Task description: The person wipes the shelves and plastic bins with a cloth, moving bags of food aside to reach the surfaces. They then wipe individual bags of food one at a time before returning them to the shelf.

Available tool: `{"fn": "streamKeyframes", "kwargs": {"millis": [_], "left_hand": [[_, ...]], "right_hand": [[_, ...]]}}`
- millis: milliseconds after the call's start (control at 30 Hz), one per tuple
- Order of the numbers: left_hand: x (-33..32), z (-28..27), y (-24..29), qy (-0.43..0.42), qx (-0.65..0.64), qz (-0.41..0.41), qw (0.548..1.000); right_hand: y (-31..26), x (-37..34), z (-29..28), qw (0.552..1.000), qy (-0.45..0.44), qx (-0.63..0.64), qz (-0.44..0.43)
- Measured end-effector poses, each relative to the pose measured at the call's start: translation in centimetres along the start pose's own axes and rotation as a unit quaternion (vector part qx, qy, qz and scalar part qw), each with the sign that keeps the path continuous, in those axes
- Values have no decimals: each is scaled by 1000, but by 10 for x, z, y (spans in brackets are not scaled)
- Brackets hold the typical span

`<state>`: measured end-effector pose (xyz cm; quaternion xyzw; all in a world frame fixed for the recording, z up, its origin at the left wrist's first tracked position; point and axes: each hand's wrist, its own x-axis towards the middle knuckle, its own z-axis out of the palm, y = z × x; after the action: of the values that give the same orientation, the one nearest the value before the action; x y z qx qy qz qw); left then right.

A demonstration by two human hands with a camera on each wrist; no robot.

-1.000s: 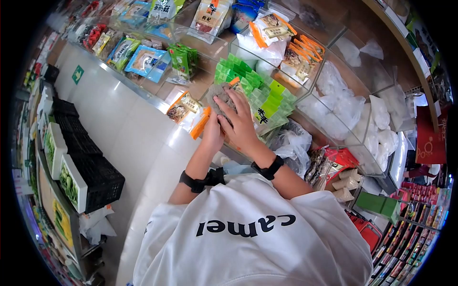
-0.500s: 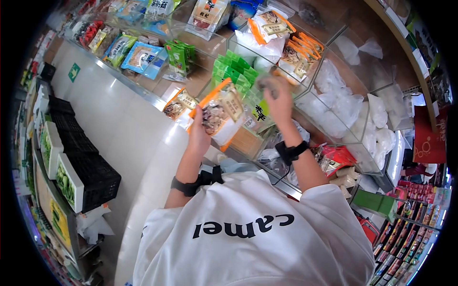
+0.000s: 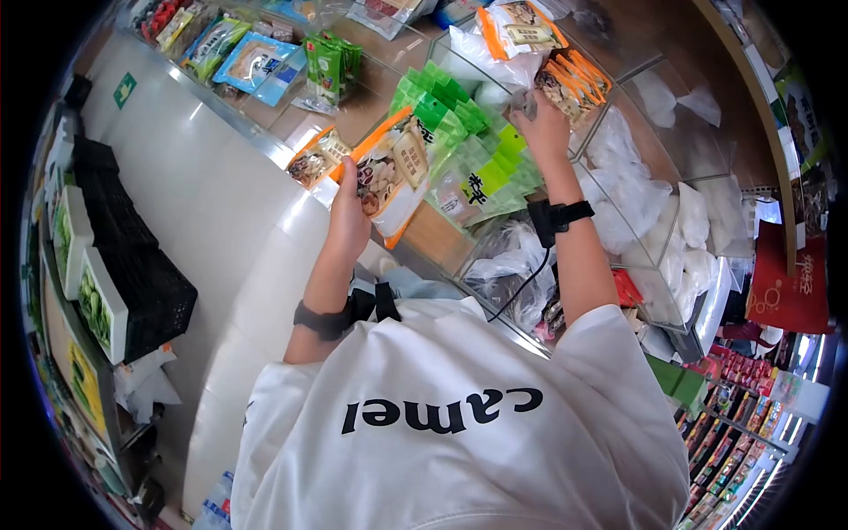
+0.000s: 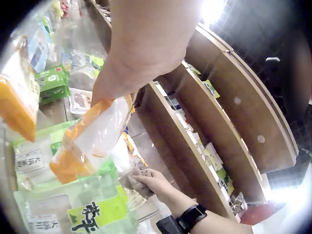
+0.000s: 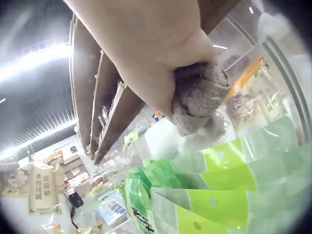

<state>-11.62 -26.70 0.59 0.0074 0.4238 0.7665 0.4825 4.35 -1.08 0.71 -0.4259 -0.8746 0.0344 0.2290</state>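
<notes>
My left hand (image 3: pixel 350 216) grips an orange-edged food packet (image 3: pixel 399 168) by its near left side, thumb on the printed face. The packet is tilted above the display, partly over a row of green packets (image 3: pixel 481 168). A crumpled grey cloth (image 5: pixel 197 100) is bunched in the fingers of my right hand (image 3: pixel 548 132). That hand is over the far side of the green packets, close to a stack of orange-edged packets (image 3: pixel 574 84). Another orange-edged packet (image 3: pixel 316 159) lies left of the held one.
Clear upright dividers (image 3: pixel 649 247) split the display into compartments. White bags (image 3: pixel 623 177) fill those on the right. Green pouches (image 3: pixel 331 71) and a blue packet (image 3: pixel 256 66) lie to the left. Black crates (image 3: pixel 146 283) stand across the aisle.
A second ago both hands were together, the cloth over the packet. My right hand has since drawn away rightward and farther forward with the cloth, while the left keeps the packet.
</notes>
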Motion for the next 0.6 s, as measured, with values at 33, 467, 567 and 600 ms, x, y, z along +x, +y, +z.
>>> {"fn": "streamKeyframes", "kwargs": {"millis": [33, 467, 567, 600], "left_hand": [[0, -2, 0, 5, -2, -1, 1000], [6, -15, 4, 27, 5, 8, 1000], [5, -18, 3, 35, 1, -7, 999], [4, -19, 3, 39, 15, -12, 999]], "right_hand": [[1, 0, -2, 1000, -6, -12, 10], [48, -34, -58, 991, -101, -83, -41], [34, -29, -56, 998, -52, 21, 33], [28, -25, -55, 998, -55, 19, 32]]}}
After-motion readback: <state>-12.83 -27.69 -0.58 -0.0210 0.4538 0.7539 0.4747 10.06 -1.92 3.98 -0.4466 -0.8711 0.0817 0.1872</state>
